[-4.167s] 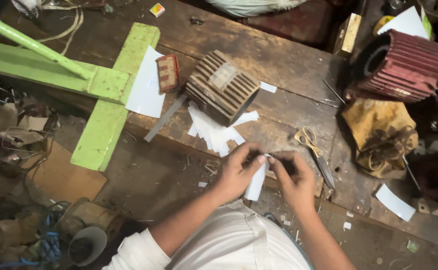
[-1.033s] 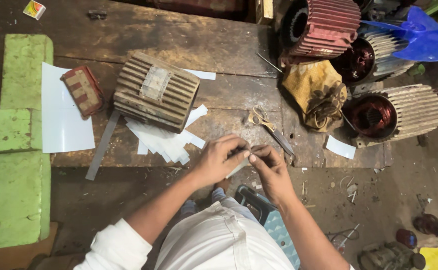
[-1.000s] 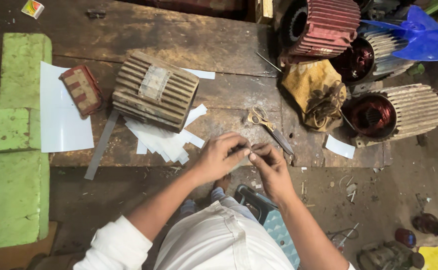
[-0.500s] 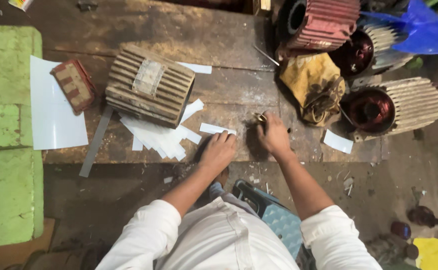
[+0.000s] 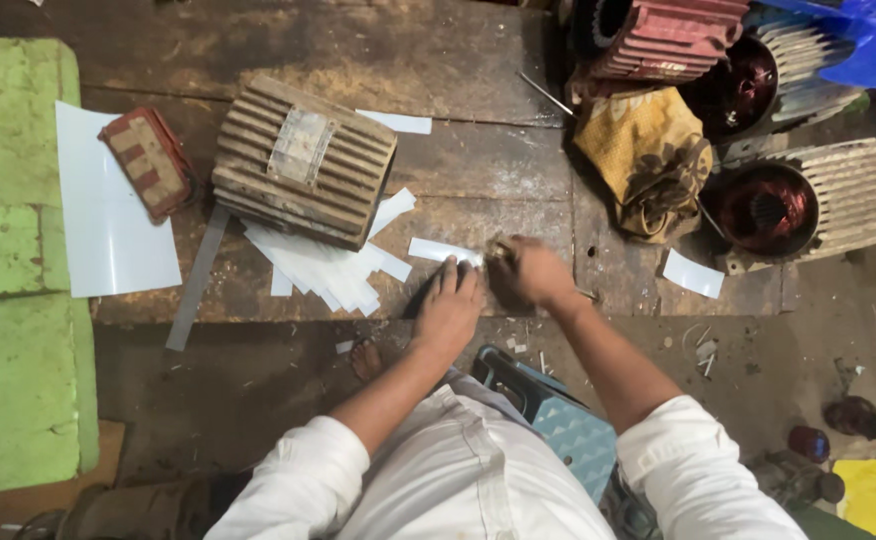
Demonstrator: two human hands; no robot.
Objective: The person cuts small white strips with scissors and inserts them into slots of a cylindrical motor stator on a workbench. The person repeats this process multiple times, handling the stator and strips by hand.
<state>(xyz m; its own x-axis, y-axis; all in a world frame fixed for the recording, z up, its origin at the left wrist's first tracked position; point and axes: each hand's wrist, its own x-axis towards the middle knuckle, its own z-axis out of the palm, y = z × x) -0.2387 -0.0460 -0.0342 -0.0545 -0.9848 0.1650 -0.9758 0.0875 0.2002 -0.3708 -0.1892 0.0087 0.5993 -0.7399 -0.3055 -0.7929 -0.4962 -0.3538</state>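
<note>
Paper strip (image 5: 442, 250), white and narrow, lies flat on the wooden worktop (image 5: 478, 170), just ahead of the left hand (image 5: 450, 308) and beside the right hand (image 5: 536, 275). The left hand rests palm down on the boards with its fingers (image 5: 455, 281) stretched forward and close together, their tips just short of the strip and holding nothing. The right hand is curled around a small, blurred metal tool (image 5: 499, 251) whose tip comes next to the right end of the strip; what kind of tool it is cannot be told. To the left of the strip a fan of cut white strips (image 5: 323, 265) spreads out from under a ribbed motor housing (image 5: 303, 160). Farther left lie a white sheet (image 5: 108, 215), a small red and cream block (image 5: 148, 175) and a green painted frame (image 5: 18, 250). To the right sit a yellow cloth (image 5: 648, 155), another paper piece (image 5: 693, 273), and finned motor bodies (image 5: 818, 205) with copper windings showing.
</note>
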